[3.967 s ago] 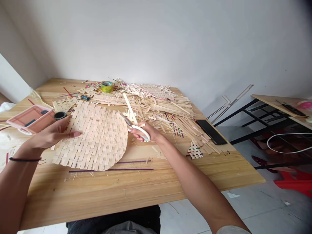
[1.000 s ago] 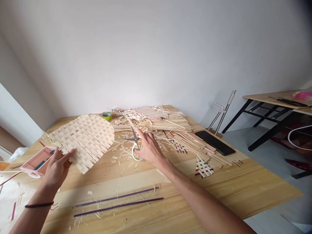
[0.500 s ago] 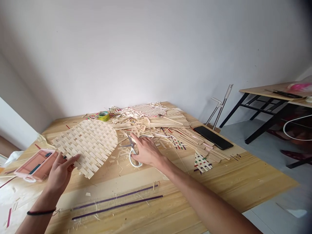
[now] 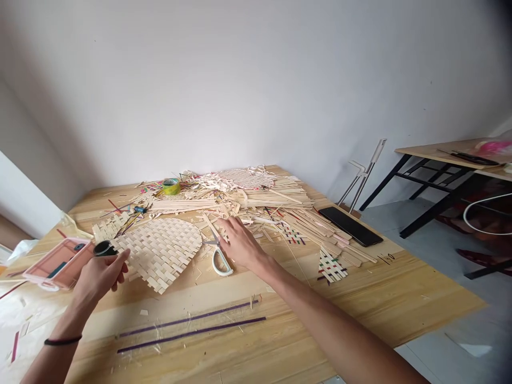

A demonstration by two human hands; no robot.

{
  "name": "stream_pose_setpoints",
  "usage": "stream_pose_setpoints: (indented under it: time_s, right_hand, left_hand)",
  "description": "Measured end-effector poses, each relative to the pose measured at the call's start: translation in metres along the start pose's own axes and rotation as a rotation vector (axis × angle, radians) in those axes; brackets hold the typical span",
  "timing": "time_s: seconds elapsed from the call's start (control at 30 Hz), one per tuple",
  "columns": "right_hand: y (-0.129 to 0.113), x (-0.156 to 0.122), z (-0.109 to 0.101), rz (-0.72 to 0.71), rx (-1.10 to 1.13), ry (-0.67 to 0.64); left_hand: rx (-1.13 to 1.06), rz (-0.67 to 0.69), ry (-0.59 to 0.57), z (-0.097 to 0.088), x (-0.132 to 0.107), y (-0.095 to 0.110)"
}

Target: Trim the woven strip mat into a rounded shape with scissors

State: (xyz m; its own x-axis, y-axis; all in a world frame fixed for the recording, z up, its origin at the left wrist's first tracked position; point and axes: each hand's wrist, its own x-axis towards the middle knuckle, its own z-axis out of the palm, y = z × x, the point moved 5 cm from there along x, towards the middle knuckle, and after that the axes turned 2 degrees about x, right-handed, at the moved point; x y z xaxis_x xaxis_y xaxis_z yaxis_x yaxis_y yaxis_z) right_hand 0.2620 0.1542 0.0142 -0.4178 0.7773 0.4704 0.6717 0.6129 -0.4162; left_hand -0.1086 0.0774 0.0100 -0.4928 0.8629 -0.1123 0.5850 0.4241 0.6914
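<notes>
— What is each hand doing?

— The left hand (image 4: 98, 274) is pinching the near left edge of a weave (image 4: 164, 248), thumb on top. The right hand (image 4: 245, 245) is stretching over scissors (image 4: 215, 262); its fingers are covering part of them, so I cannot tell whether it is gripping or only touching.

— Where is the weave lying, then?

— It is extending from the left thumb toward the right, its rounded edge ending near the scissors. I cannot tell whether its underside is touching the table (image 4: 360, 314).

— Which step are you reading here?

— I am judging it as handling the scissors at the table, with the weave being held to the left. Lifting them would be calling for the right fingers closing around them; leaving them, for the fingers coming clear. Either way, the left pinch is probably needing to stay steady, since a loose edge may be fraying.

— And farther out?

— A black roll (image 4: 98, 249) is sitting just beside the left hand, with a pink box (image 4: 50, 258) farther left. Two purple strips (image 4: 192, 335) are lying nearer, a phone (image 4: 351, 226) is resting to the right, and loose slats (image 4: 276, 200) are heaping along the far side.
</notes>
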Motion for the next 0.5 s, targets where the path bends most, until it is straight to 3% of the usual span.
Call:
stream_pose_setpoints:
  time_s: [0.1, 0.2, 0.33, 0.4, 0.5]
  right_hand:
    - [-0.002, 0.001, 0.001, -0.028, 0.297, 0.102]
    - [-0.007, -0.003, 0.013, 0.036, 0.654, 0.073]
    - [-0.022, -0.013, 0.032, 0.149, 1.098, -0.045]
    - [-0.033, -0.018, 0.034, 0.157, 1.230, -0.077]
    - [-0.050, -0.027, 0.030, 0.132, 1.370, -0.129]
  left_hand:
    - [0.140, 0.074, 0.071, -0.007, -0.005, 0.009]
    - [0.066, 0.282, 0.090, 0.003, -0.021, 0.029]
    - [-0.162, 0.535, -0.128, 0.045, -0.062, 0.059]
    - [-0.204, 0.595, -0.230, 0.066, -0.084, 0.069]
    - [-0.237, 0.638, -0.276, 0.083, -0.106, 0.076]
